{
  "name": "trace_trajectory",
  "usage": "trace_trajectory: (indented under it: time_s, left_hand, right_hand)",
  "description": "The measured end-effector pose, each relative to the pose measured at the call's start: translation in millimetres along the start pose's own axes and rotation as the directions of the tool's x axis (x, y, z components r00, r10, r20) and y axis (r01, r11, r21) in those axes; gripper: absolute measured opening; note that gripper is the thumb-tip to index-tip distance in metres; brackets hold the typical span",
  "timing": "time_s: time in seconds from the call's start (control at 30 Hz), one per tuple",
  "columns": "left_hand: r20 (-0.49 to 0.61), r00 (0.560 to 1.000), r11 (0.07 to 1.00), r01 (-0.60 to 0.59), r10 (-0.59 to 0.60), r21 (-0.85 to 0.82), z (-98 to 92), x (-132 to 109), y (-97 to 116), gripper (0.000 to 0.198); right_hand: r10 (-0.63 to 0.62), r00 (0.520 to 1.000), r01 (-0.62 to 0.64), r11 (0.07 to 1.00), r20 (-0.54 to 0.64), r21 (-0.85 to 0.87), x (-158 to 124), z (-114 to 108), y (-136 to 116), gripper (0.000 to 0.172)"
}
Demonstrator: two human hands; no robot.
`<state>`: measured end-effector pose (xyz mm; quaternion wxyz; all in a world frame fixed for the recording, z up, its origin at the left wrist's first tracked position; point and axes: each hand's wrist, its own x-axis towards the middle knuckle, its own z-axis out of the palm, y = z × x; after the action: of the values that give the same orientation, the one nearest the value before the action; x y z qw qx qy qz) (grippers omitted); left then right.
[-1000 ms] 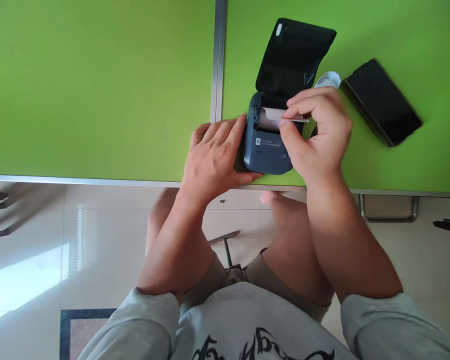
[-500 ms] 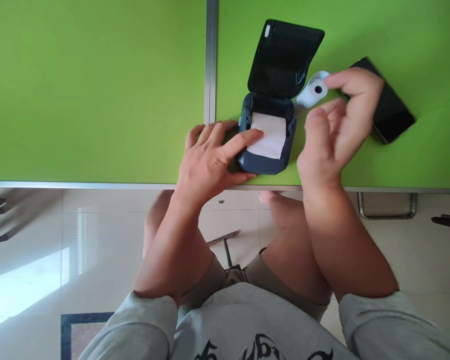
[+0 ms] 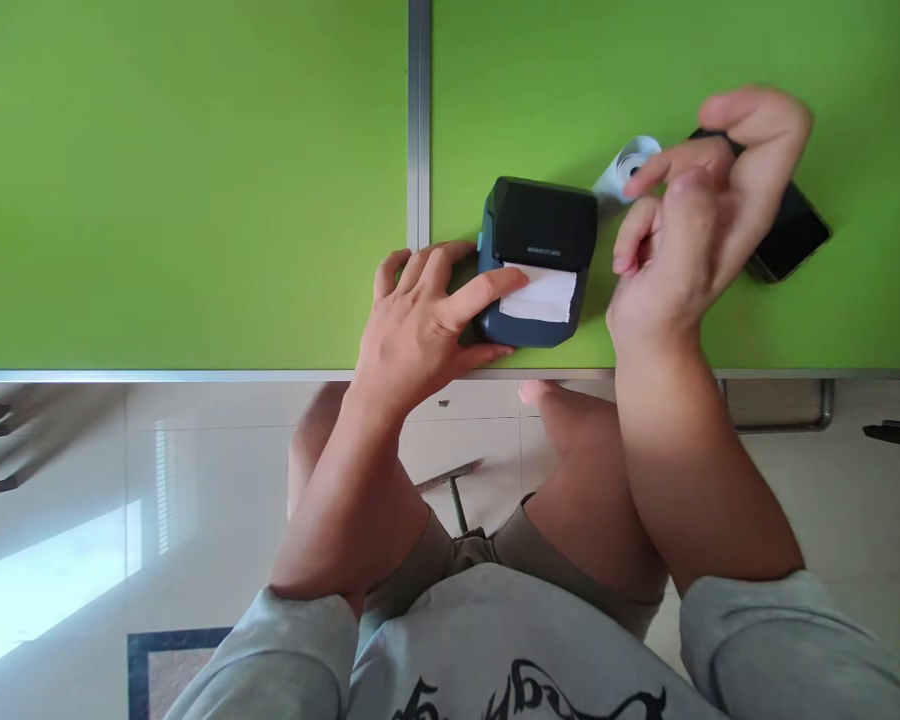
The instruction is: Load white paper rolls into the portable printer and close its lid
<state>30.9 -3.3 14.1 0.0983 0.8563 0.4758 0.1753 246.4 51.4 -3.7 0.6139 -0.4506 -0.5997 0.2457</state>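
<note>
A small dark blue printer [image 3: 538, 225] sits near the front edge of the green table [image 3: 195, 180], its lid down. A white strip of paper [image 3: 540, 295] sticks out from under the lid. My left hand [image 3: 427, 320] rests against the printer's left side, with the index finger laid on the paper's edge. My right hand [image 3: 701, 220] hovers to the right of the printer with its fingers loosely spread and nothing in them. A white paper roll [image 3: 624, 165] lies just behind those fingers.
A black phone [image 3: 791, 235] lies on the table at the right, partly hidden by my right hand. A metal seam [image 3: 418, 120] divides the tabletop. Below the table edge are my bare knees, a shiny tiled floor and a metal bracket [image 3: 776, 425].
The printer's lid, which stood up before, is now down over the paper. My right hand let go of the paper strip and moved right and up. My left index finger came onto the paper.
</note>
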Motion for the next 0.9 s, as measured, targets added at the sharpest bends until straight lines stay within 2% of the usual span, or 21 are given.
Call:
trace_trajectory:
  time_s: [0.03,0.07,0.1,0.2,0.3,0.4,0.5,0.6,0.73,0.8,0.9]
  left_hand:
    - [0.001,1.000,1.000,-0.001,0.001,-0.001,0.0,-0.1,-0.2,0.062]
    - [0.003,1.000,1.000,-0.001,0.001,-0.003,0.2,-0.2,-0.4,0.062]
    - [0.004,1.000,1.000,0.001,-0.001,-0.005,0.4,-0.2,-0.7,0.064]
    - [-0.005,1.000,1.000,0.020,-0.020,-0.021,1.5,0.1,-1.2,0.077]
    - [-0.011,0.999,0.998,0.043,-0.044,-0.035,2.2,1.2,-0.9,0.089]
    - [-0.004,0.998,0.997,0.062,-0.062,-0.038,1.7,2.7,-0.1,0.087]
    - [0.007,0.997,0.996,0.074,-0.073,-0.048,0.8,3.8,0.6,0.084]
    - [0.010,0.997,0.996,0.078,-0.077,-0.048,0.5,4.2,0.6,0.084]
    - [-0.005,0.998,0.997,0.064,-0.064,-0.034,0.8,4.4,-0.2,0.085]
    - [-0.011,0.998,0.997,0.062,-0.063,-0.036,1.4,4.5,-0.7,0.084]
    - [-0.015,0.996,0.996,0.082,-0.083,-0.043,2.3,5.1,-1.7,0.095]
  right_hand:
    - [-0.074,0.992,0.077,0.997,-0.103,0.028,-3.4,0.3,-2.6,0.037]
    - [-0.114,0.980,0.121,0.992,-0.162,0.034,-6.9,0.6,-5.0,0.037]
    - [-0.118,0.980,0.123,0.992,-0.163,0.022,-10.2,0.7,-7.1,0.044]
    - [-0.025,1.000,0.025,0.995,-0.008,-0.093,-16.2,-1.5,-9.6,0.054]
    - [0.072,0.992,-0.048,0.977,0.107,-0.207,-15.0,-7.9,-7.5,0.057]
    - [0.151,0.963,-0.095,0.966,0.223,-0.242,-9.7,-15.5,-6.4,0.060]
    - [0.171,0.928,-0.091,0.965,0.330,-0.245,-4.1,-21.3,-9.8,0.063]
    - [0.213,0.895,-0.117,0.960,0.393,-0.255,1.1,-24.5,-16.2,0.065]
    - [0.326,0.855,-0.205,0.927,0.403,-0.315,5.3,-25.1,-22.8,0.063]
    - [0.349,0.853,-0.230,0.919,0.388,-0.320,3.2,-22.7,-23.5,0.062]
    - [0.275,0.916,-0.186,0.936,0.293,-0.299,-7.1,-15.4,-23.7,0.060]
